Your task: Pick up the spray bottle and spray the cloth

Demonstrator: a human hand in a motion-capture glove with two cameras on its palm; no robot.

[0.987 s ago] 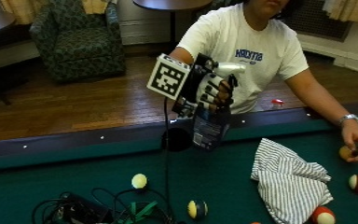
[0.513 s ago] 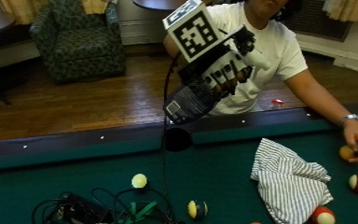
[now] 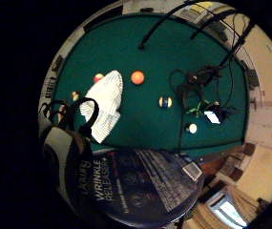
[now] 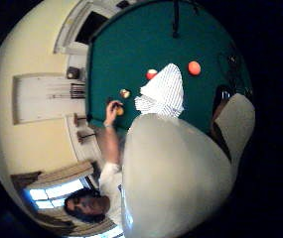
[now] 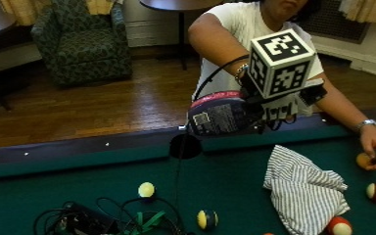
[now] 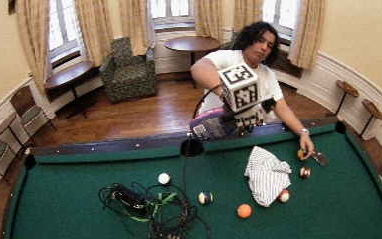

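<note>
1. Green felt covers the pool table (image 5: 58,196); above its near rail the gloved right hand (image 5: 276,105) holds the spray bottle (image 5: 217,113) aloft, tipped sideways, fingers wrapped round it. The striped cloth (image 5: 305,191) lies crumpled on the felt below, among billiard balls.
2. Wide outside view: the bare left hand (image 6: 305,152) rests on the felt beside the cloth (image 6: 267,175).
3. Little-finger palm view: the bottle's dark label (image 3: 140,183) sits close, the cloth (image 3: 104,102) beyond it.
4. Thumb palm view: the bottle's pale body (image 4: 173,173) fills much of the frame.

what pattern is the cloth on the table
White with thin dark stripes; the cloth shows best in the outside view.
</note>
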